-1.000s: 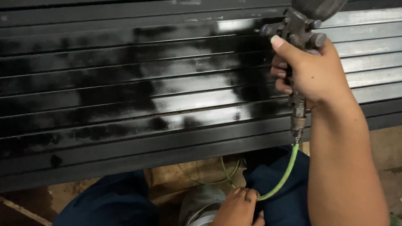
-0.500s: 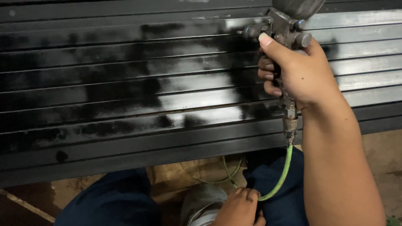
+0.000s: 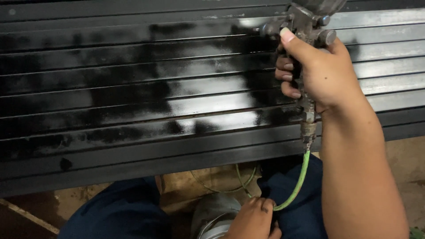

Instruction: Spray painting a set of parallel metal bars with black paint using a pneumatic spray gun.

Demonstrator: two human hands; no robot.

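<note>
The right hand (image 3: 325,73) is closed tight around the grey metal spray gun (image 3: 305,26), up by the long metal slats, half black and wet, half bare grey (image 3: 177,88). The left hand (image 3: 253,219) pinches the thin green hose (image 3: 299,181) low down by the knees. If the gun sits too long in one spot, the wet paint could run. A tugged hose could jerk the gun.

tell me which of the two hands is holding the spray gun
The right hand, raised in front of the metal slats, grips the spray gun. The left hand is down low, holding the green hose instead.
</note>
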